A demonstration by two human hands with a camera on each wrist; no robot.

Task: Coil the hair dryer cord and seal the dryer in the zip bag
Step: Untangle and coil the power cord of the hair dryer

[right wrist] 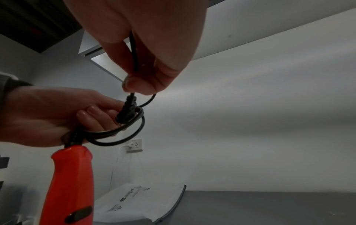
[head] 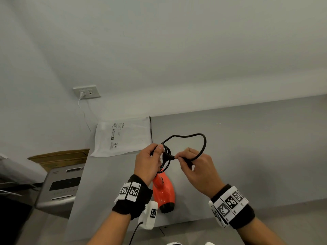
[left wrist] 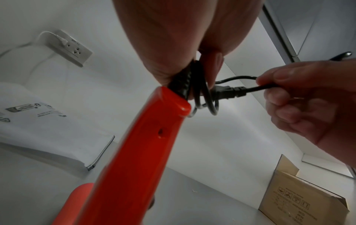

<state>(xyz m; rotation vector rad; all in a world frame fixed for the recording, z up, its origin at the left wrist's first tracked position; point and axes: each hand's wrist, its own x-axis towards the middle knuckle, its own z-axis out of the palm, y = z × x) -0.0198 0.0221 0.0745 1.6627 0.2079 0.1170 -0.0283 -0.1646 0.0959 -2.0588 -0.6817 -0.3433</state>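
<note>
Head view: your left hand point(head: 147, 161) grips gathered loops of cord point(head: 200, 138) above orange dryer point(head: 163, 190); your right hand point(head: 196, 165) pinches cord just behind plug point(head: 168, 155). Zip bag point(head: 122, 137) lies flat beyond left hand.

Left wrist view: plug point(left wrist: 227, 91) points into loops; feed it through, keep coil bunched.

Right wrist view: fingertips point(right wrist: 133, 83) pinch close to plug; likely pull snug, gently.

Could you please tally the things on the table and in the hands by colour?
Orange: 1, the dryer
Black: 1, the cord, held by the left hand and right hand
White: 1, the bag
Brown: 1, the box
Total: 4
</note>
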